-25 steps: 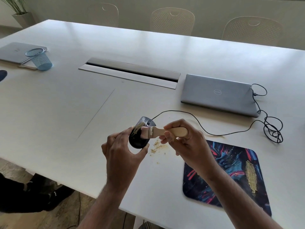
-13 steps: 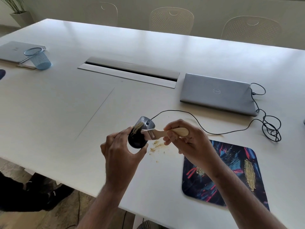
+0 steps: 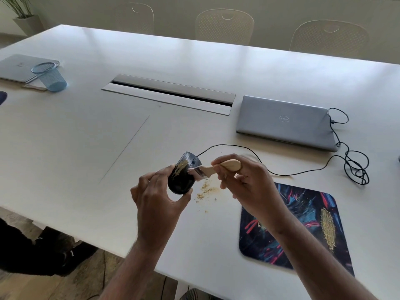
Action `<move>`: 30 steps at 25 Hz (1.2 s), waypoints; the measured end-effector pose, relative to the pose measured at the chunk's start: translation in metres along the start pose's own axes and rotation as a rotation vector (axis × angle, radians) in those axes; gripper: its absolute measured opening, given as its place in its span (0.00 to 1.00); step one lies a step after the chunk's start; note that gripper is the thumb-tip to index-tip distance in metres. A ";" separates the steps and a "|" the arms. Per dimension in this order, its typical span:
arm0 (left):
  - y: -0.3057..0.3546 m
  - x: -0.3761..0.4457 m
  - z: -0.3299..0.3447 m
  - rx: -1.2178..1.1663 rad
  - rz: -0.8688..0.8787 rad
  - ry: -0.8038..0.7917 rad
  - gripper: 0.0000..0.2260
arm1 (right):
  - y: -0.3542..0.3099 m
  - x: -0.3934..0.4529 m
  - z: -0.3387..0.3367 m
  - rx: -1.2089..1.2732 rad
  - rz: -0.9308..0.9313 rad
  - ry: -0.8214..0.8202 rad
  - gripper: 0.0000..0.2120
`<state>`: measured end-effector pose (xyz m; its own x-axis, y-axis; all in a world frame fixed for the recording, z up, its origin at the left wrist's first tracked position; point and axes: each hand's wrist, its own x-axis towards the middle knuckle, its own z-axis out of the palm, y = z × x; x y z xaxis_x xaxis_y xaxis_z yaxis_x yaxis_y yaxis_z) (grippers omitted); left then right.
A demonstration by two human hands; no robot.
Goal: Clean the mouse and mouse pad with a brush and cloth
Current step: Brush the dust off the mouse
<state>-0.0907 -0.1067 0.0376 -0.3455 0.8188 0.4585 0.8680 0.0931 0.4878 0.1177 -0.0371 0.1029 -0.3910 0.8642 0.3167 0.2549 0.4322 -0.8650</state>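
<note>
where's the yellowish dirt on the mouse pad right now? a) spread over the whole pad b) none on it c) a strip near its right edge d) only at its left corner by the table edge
c: the mouse pad shows one elongated yellowish dirt strip running along its right side, while most of the patterned surface elsewhere looks free of such a patch.

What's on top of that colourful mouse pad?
A yellowish strip of crumbs lies on the mouse pad toward its right side. The right hand and forearm cover its left part, so that area cannot be seen.
</note>
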 end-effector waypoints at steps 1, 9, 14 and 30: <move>0.000 -0.001 0.001 0.006 0.008 -0.001 0.33 | -0.001 0.001 0.003 -0.012 -0.008 0.014 0.03; -0.002 -0.001 0.003 0.016 0.024 0.005 0.33 | -0.007 0.013 0.001 -0.192 -0.086 0.024 0.05; 0.000 0.000 0.004 0.017 0.031 0.004 0.33 | -0.009 0.013 0.004 -0.056 -0.062 0.016 0.05; 0.000 -0.002 0.005 -0.004 0.021 0.003 0.33 | -0.003 0.014 -0.002 0.020 0.049 -0.012 0.04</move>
<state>-0.0884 -0.1052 0.0325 -0.3282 0.8187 0.4712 0.8735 0.0732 0.4812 0.1135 -0.0257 0.1103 -0.3891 0.8809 0.2695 0.2559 0.3844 -0.8870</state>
